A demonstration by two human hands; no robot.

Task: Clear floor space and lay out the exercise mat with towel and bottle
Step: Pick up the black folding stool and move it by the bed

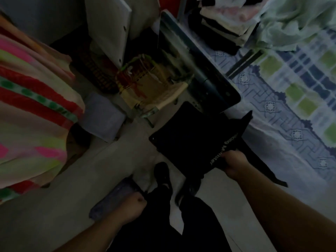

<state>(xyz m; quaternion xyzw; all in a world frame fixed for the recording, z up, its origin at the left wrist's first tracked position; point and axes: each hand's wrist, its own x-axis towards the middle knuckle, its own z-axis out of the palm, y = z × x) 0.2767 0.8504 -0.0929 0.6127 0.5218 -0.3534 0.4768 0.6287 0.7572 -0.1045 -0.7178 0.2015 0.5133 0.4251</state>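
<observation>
The room is dim. My right hand [231,163] is closed on the edge of a black bag [192,139] with white lettering, which hangs above the pale floor [54,215] beside the bed. My left hand [131,206] is closed around the end of a dark rolled object [114,195], possibly the rolled mat; it lies low at my left side. I cannot make out a towel or a bottle for certain.
A bed with a blue and green patterned sheet [291,106] fills the right. Folded clothes [227,20] lie on it. A striped pink, red and green cloth [32,110] hangs at left. A cluttered shelf [151,84] and a dark panel [200,66] stand ahead. My legs and feet [163,177] are below.
</observation>
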